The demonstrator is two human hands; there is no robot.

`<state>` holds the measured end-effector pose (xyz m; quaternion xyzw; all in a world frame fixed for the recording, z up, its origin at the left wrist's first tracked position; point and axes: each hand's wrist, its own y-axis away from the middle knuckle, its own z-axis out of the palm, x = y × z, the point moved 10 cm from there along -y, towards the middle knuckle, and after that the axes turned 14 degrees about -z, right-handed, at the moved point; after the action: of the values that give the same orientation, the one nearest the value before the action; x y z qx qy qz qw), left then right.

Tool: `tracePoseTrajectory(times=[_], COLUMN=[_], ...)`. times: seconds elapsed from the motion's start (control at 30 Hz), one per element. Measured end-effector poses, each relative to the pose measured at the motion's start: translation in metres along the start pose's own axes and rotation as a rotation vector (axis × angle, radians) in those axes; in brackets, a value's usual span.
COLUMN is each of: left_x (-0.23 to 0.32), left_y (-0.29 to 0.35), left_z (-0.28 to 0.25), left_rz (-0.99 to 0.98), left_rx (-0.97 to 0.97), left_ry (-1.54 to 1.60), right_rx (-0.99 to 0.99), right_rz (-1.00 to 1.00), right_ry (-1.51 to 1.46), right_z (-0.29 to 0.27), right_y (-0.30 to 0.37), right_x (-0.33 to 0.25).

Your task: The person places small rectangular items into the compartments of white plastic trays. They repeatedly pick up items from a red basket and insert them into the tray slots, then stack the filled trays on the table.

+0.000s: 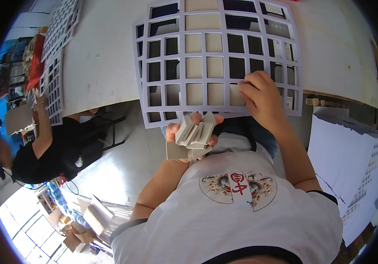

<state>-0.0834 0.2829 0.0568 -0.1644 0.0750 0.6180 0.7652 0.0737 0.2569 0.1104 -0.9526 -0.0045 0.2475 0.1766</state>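
A bundle of loose grey-beige cardboard pieces is held in my left hand, its fingers wrapped round the stack at the near edge of the table. My right hand is closed, thumb and fingertips together at the right side of a small cardboard piece in a bottom-row window. Under both hands' reach lies a pale lavender grid frame with rows of rectangular openings. Beige board fills several middle openings; dark or printed surfaces show through others. A second, similar frame sticks out beneath it on the left.
The white table extends to both sides. More grid frames lie at far left, where a co-worker in black sits holding a board. White sheets are stacked at the right. Cardboard boxes stand on the floor, lower left.
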Motion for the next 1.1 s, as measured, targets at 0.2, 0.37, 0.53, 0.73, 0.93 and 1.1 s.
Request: tracePoseTrajectory(times=[0.2,0.37,0.53,0.73,0.93,1.1], left_x=[-0.001,-0.001,-0.003,-0.012,-0.014,-0.013], left_y=[-0.003,-0.003,-0.003,-0.012,-0.02,-0.021], left_z=[0.002,-0.012,-0.022,-0.026,-0.03,-0.029], left_rz=[0.026,0.123,0.079,0.024,-0.008,-0.022], left_rx=[-0.003,0.201,0.382,0.429,0.462,0.584], left_ry=[0.029,0.03,-0.099,-0.205,-0.242,-0.305], right_rx=[-0.213,-0.044,0.055,0.201,0.47,0.121], right_rz=[-0.113,-0.05,-0.165,-0.109,0.519,0.338], right_ry=[0.208,-0.091,-0.579,-0.643,-0.488,-0.234], right_z=[-0.001,-0.013,-0.027,-0.043,-0.059,-0.025], right_y=[0.003,0.005,-0.011,-0.003,0.048,0.045], right_x=[-0.018,-0.03,-0.065,-0.046,0.045,0.045])
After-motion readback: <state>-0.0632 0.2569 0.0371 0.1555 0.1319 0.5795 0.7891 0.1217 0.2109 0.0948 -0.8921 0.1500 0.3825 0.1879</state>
